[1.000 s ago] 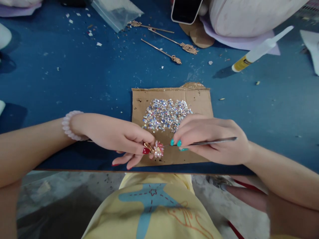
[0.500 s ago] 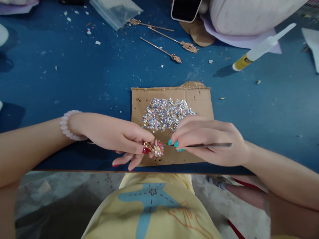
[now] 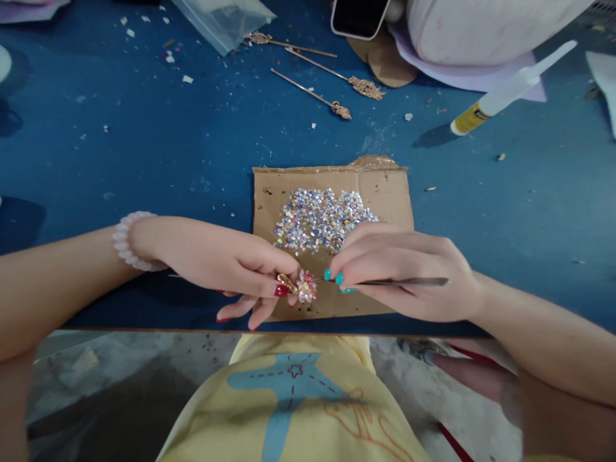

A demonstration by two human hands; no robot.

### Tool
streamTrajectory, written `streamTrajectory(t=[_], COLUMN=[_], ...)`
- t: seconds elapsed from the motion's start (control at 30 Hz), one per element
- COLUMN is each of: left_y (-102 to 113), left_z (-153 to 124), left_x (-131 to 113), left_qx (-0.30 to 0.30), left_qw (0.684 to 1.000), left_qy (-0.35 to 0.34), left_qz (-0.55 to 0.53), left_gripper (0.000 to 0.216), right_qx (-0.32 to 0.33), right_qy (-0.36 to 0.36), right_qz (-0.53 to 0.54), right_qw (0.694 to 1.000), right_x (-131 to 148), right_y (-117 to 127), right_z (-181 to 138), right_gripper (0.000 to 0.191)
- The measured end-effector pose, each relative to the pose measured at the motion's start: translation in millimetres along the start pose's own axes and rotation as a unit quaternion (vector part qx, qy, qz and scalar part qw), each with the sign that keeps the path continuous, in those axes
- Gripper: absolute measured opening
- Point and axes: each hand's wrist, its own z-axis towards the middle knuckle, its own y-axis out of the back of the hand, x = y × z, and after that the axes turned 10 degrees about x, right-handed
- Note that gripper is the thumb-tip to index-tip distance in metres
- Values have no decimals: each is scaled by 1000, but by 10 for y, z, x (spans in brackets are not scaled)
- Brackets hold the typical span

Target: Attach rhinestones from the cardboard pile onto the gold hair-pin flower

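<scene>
My left hand (image 3: 224, 263) pinches a gold hair stick by its ornate head, which bears a flower of pink and clear stones (image 3: 307, 286). The stick's thin end shows beyond the wrist. My right hand (image 3: 409, 269) is closed round slim metal tweezers (image 3: 394, 282), their fine tip at the right side of the stone flower. Whether the tip grips a stone is too small to tell. Beneath both hands lies a piece of cardboard (image 3: 389, 199), with a heap of small glittering rhinestones (image 3: 322, 218) spread on it.
Several gold hair sticks (image 3: 341, 110) lie at the back of the blue table (image 3: 158, 141). Near them are a clear plastic bag (image 3: 224, 25) and a phone (image 3: 360, 16). A white bottle with a long nozzle (image 3: 505, 90) stands at the back right.
Both hands stay almost in place, with the tweezers still at the stone flower. The view has shifted very slightly; nothing has been picked up or let go.
</scene>
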Motion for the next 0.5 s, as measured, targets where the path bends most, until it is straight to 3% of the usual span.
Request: streamTrajectory(t=[0.5], left_y=[4], left_z=[-5], left_x=[-9], left_qx=[0], left_qw=[1000], left_qy=[-2], left_qz=[2], left_gripper=[22], right_qx=[10], right_qy=[-17], right_qz=[5], right_qw=[1000], right_x=[6], right_y=[17], right_z=[-6], right_gripper=[15])
